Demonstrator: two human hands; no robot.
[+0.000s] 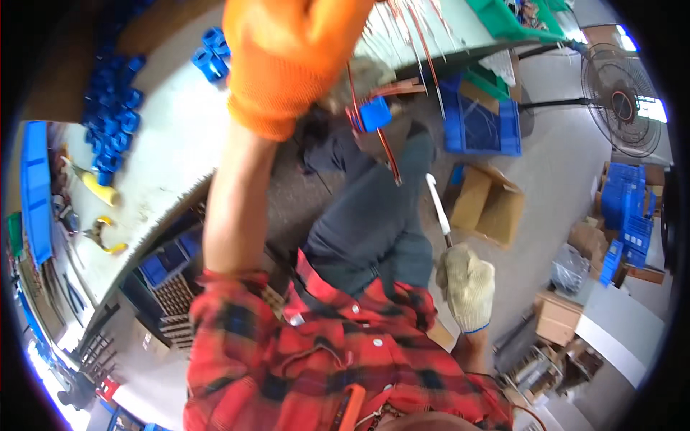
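Overhead, green bin (503,21) holds small parts. Blue coil (374,113) with copper wires hangs just below my orange-gloved left hand (287,54), grip unclear. Right hand (467,287), well below, clenches a white-handled tool (438,208).

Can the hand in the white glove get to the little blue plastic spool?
Probably not right away: the white-gloved right hand already holds a white-handled tool, and the small blue plastic spool sits higher, by the orange-gloved left hand.
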